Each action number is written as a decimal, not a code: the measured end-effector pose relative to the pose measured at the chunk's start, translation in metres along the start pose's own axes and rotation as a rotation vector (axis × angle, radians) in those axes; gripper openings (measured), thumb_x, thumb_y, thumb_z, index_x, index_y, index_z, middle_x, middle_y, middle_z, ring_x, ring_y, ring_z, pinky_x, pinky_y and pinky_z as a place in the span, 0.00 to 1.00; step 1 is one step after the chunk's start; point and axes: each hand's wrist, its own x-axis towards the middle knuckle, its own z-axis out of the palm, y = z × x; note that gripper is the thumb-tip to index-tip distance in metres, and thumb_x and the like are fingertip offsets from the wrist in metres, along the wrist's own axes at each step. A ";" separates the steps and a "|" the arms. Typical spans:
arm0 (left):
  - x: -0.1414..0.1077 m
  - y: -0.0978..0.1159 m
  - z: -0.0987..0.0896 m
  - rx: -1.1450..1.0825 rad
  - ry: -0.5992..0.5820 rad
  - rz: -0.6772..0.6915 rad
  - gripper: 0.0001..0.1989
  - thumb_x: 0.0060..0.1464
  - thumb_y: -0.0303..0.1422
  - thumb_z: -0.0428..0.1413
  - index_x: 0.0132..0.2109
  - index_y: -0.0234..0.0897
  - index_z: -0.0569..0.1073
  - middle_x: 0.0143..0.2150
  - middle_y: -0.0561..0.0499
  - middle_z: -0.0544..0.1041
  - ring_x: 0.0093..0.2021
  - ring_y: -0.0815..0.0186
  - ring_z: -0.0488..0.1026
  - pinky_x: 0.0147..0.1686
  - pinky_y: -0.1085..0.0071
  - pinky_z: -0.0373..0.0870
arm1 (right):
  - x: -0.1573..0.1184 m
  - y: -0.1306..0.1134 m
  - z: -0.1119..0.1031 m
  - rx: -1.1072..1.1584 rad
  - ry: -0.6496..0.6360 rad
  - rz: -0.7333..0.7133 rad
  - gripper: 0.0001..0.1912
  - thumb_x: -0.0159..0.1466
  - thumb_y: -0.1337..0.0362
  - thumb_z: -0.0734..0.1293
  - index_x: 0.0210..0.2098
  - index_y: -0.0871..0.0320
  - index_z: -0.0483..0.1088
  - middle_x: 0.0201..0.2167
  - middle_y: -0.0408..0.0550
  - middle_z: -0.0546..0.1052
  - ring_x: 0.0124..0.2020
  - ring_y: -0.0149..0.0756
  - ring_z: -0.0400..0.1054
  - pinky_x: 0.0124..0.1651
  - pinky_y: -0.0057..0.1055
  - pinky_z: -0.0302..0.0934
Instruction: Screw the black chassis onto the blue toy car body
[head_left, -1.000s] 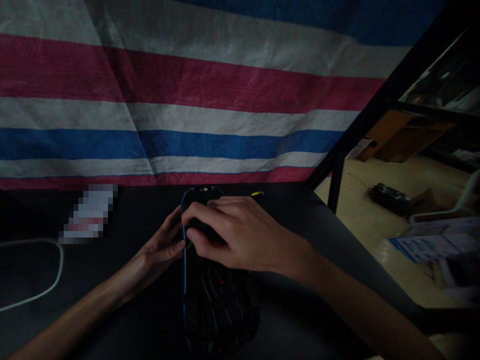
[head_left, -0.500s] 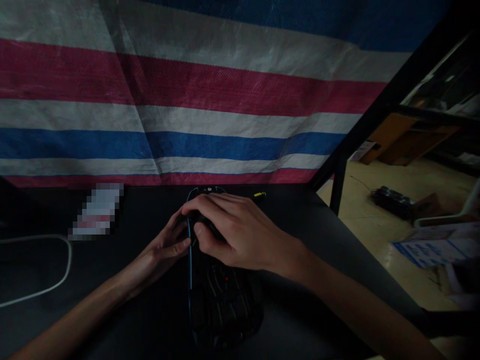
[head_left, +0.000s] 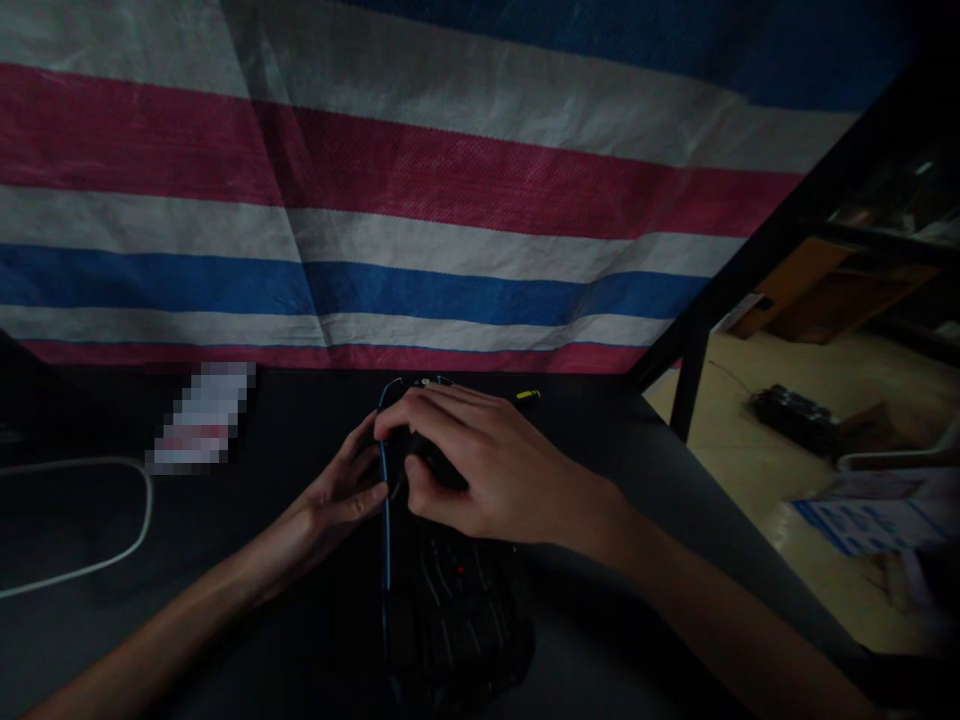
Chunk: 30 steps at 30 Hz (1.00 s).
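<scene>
A long black ribbed device (head_left: 461, 610) with a thin blue edge and a small red dot lies on the dark table, pointing away from me. In the poor light its exact kind does not show. My left hand (head_left: 341, 495) is at its left side, thumb and fingertips pressed to the blue edge. Over its far half arches my right hand (head_left: 476, 455), fingers curled down across the top and thumb bent in toward it. Whatever lies beneath the right palm and fingertips is hidden.
A small yellow-and-black item (head_left: 528, 396) lies behind my right hand. On the left are a blurred-out flat object (head_left: 206, 415) and a white cable (head_left: 146, 510). Striped sheeting (head_left: 450, 180) hangs behind the table (head_left: 645, 440). Boxes (head_left: 874, 520) stand on the floor at right.
The whole view has shifted slightly. My right thumb has moved a little away from the blue edge, to the right. The left hand keeps its place on the device's side.
</scene>
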 end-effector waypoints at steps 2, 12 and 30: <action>-0.001 0.000 0.002 -0.005 -0.005 0.017 0.43 0.60 0.32 0.63 0.74 0.57 0.52 0.78 0.51 0.52 0.77 0.45 0.44 0.72 0.46 0.50 | 0.001 0.000 0.000 0.019 -0.030 -0.001 0.10 0.71 0.68 0.61 0.50 0.58 0.69 0.43 0.47 0.78 0.46 0.34 0.72 0.52 0.31 0.63; -0.004 0.006 0.006 0.014 0.020 0.000 0.41 0.59 0.32 0.64 0.73 0.54 0.56 0.76 0.49 0.59 0.77 0.45 0.45 0.71 0.50 0.52 | 0.001 -0.008 0.006 0.057 -0.022 0.047 0.12 0.71 0.66 0.61 0.54 0.57 0.67 0.52 0.48 0.78 0.52 0.36 0.72 0.57 0.34 0.65; -0.003 0.001 -0.001 0.031 -0.019 -0.006 0.43 0.61 0.33 0.62 0.75 0.55 0.49 0.77 0.46 0.58 0.76 0.43 0.47 0.72 0.45 0.51 | 0.000 -0.001 0.016 0.051 0.041 0.165 0.09 0.74 0.60 0.61 0.50 0.55 0.69 0.38 0.40 0.81 0.32 0.27 0.75 0.37 0.25 0.65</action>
